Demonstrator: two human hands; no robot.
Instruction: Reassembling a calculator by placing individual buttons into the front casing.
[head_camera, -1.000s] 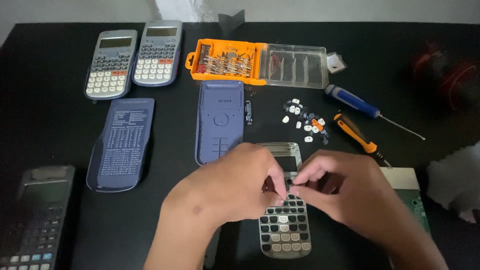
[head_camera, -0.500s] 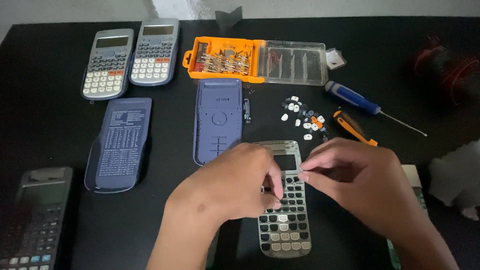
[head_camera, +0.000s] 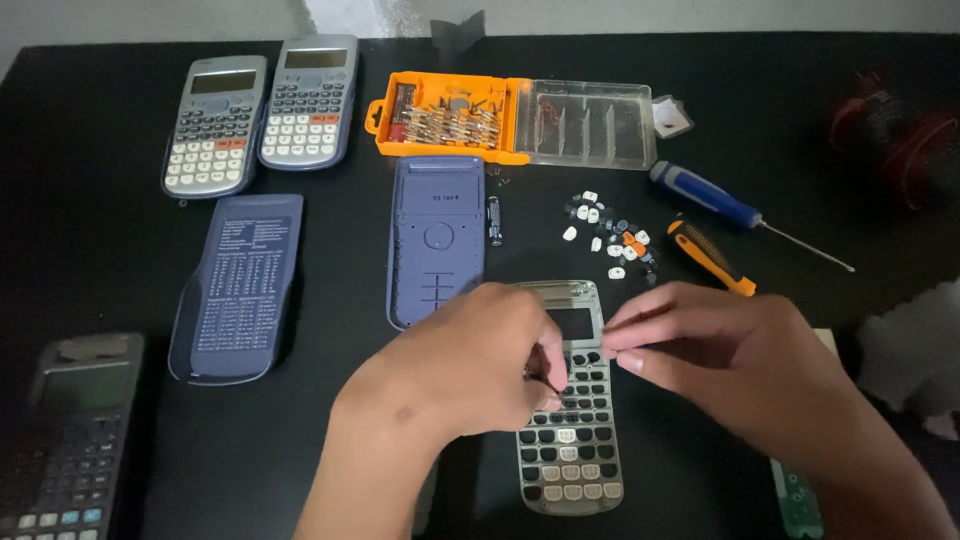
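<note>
Hands: your left hand (head_camera: 470, 365) and right hand (head_camera: 720, 355) are both over the calculator front shell (head_camera: 570, 400), low centre of the black table (head_camera: 100, 270).
Left grip: fingers curled together, resting on the shell's left edge; a thin dark tool tip shows under them, can't tell what it is or how it's held.
Right grip: thumb and forefinger pinched together just above the shell's key grid; whatever is pinched is too small to make out.
Front shell: lies flat, clear display window at the far end, rows of key holes partly filled, light keys in the nearest rows.
Calculators, whole: three. Two grey ones (head_camera: 262, 112) side by side far left, one dark one (head_camera: 70, 440) at the near left edge.
Blue covers: two. Slide cover with a printed table (head_camera: 240, 285) on the left, back shell (head_camera: 437, 235) centre, just beside the front shell's top corner.
Loose keys: one small pile (head_camera: 608, 232), white, dark and one orange, right of the back shell.
Screwdrivers: two. Blue-handled (head_camera: 705, 195) and orange-and-black (head_camera: 708, 256), right of the keys.
Bit case: one orange case (head_camera: 445, 118), open, rows of bits inside; its clear lid (head_camera: 592, 124) lies flat alongside, with ribbed dividers.
Green board: one (head_camera: 798, 500), edge showing under your right wrist.
</note>
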